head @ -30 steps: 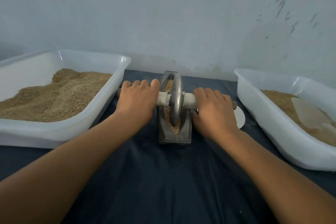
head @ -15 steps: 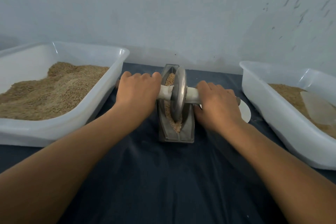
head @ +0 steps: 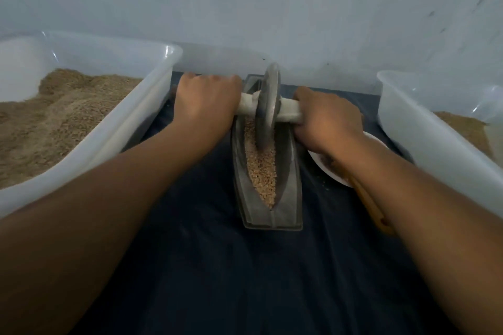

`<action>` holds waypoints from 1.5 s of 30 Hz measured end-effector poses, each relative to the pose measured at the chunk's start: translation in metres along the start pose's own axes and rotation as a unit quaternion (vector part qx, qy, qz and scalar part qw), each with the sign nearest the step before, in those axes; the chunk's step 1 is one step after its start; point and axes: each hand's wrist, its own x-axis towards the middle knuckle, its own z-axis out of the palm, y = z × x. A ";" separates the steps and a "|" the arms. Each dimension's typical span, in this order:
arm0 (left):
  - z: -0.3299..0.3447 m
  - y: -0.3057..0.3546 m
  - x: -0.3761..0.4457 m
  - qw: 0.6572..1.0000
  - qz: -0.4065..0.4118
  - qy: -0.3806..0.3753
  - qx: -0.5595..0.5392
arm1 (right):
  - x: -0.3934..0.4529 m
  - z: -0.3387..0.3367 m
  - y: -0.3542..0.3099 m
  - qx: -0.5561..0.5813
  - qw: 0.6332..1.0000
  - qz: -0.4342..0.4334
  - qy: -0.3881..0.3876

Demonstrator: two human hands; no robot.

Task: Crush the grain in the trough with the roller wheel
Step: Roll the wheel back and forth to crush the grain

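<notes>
A narrow grey metal trough (head: 292,198) lies on the dark cloth, pointing away from me, with pale crushed grain (head: 262,168) along its groove. A grey metal roller wheel (head: 268,100) stands upright in the far half of the trough on a white-wrapped axle (head: 290,111). My left hand (head: 206,100) grips the axle on the wheel's left side. My right hand (head: 326,119) grips it on the right. The axle ends are hidden inside both fists.
A large white tub (head: 152,106) of brown grain stands at the left, close to my left forearm. A second white tub (head: 424,130) with grain stands at the right. A small white dish (head: 324,163) and a wooden handle (head: 373,209) lie under my right forearm. A wall rises behind.
Both hands have pushed the wheel away from me toward the trough's far end, uncovering the grain in the near half. My head has tilted down and moved closer.
</notes>
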 end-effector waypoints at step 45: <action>-0.024 0.000 -0.041 0.999 0.020 -0.031 -0.002 | -0.049 -0.018 -0.010 -0.016 0.999 -0.039 0.030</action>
